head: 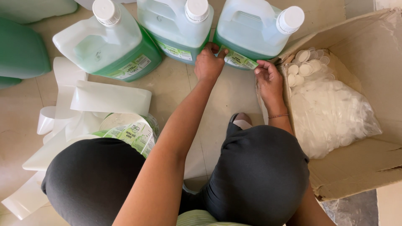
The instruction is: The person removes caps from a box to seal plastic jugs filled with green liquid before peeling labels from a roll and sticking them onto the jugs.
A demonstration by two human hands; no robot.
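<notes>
The green label [238, 59] lies across the lower front of the right-hand jug [247, 31], one of three translucent jugs of green liquid with white screw caps that stand in a row on the tiled floor [176, 88]. The left hand [208, 63] rests its fingertips on the label's left end, fingers close together and pressing down, while the right hand [268, 77] pinches the label's right end between thumb and forefinger, at the jug's lower corner beside the cardboard box [364, 159]. To seat it well, it seems wise to keep the left end anchored, hold the right end taut and level with the jug's base line, and smooth outward from the pressed end so no bubble or crease is trapped; the jug's curved wall may make the far corner lift. The middle jug [176, 25] and the left jug [109, 42] each carry a similar label. In the box sits a clear bag of white caps [331, 113]. By the left knee lie a roll of labels [134, 132] and loose strips of white backing paper [109, 98].
</notes>
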